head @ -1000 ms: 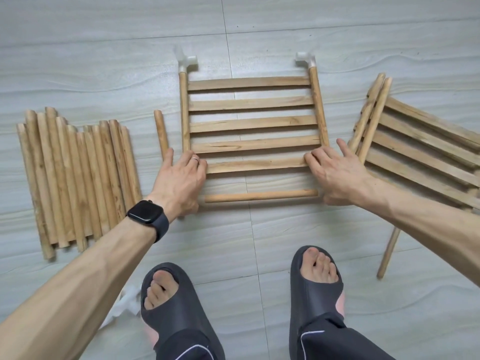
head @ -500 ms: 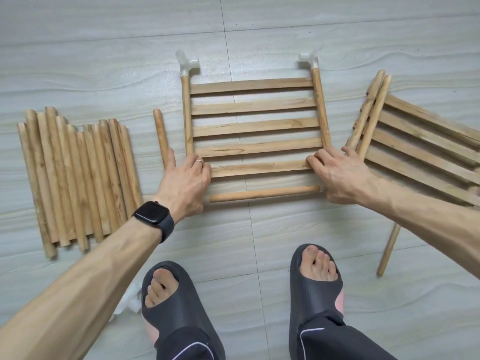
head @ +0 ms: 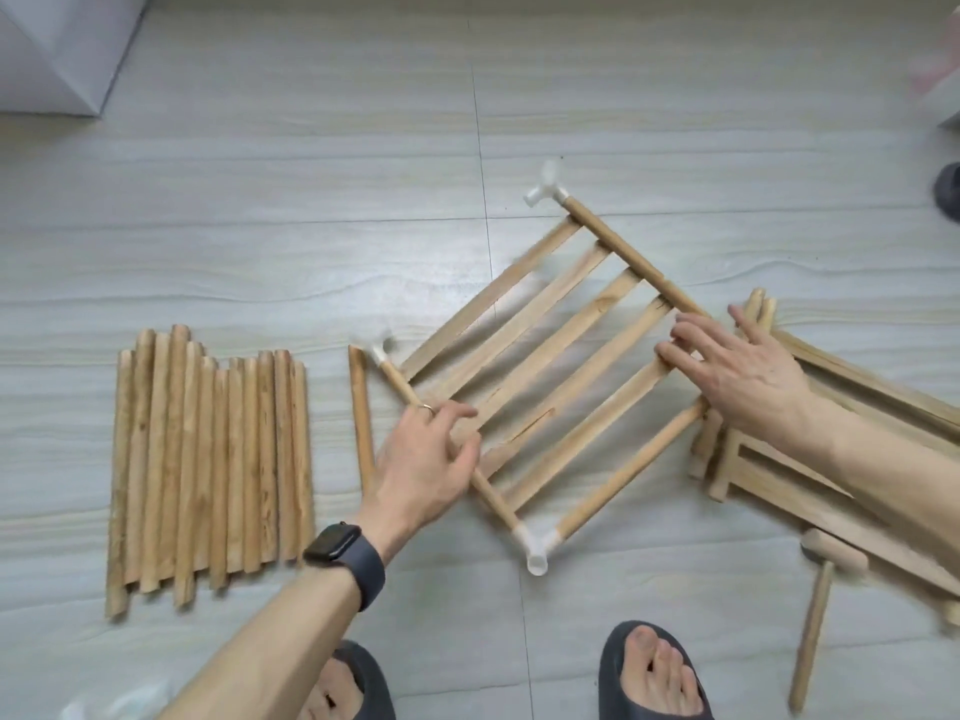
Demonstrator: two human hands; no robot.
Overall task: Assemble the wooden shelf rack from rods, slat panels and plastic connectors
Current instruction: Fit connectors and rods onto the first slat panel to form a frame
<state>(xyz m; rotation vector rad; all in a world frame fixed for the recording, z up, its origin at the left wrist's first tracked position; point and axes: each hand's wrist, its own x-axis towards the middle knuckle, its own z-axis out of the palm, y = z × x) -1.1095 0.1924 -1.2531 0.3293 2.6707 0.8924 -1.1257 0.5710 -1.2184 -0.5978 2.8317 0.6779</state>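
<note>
The slat panel [head: 550, 356] lies turned diagonally on the floor, its slats between two side rods. White plastic connectors sit at its top corner [head: 545, 192], its left corner [head: 384, 351] (blurred) and its near corner [head: 535, 549]. A cross rod [head: 628, 472] runs from the near connector up to the right. My left hand [head: 426, 459] lies over the left side rod [head: 400, 387], fingers and thumb curled round it. My right hand [head: 737, 371] rests flat, fingers straight, on the panel's right end by the right side rod [head: 628, 257].
A row of loose rods [head: 208, 470] lies at the left, one single rod [head: 361, 413] beside the panel. More slat panels [head: 841, 485] are stacked at the right, a wooden mallet [head: 823, 610] in front. A white box [head: 52, 54] stands far left. My slippered feet [head: 649, 672] are below.
The panel has swung from square-on to diagonal, its near end now to the right. A connector now shows at the near corner. Both hands moved with it; the view pulled back.
</note>
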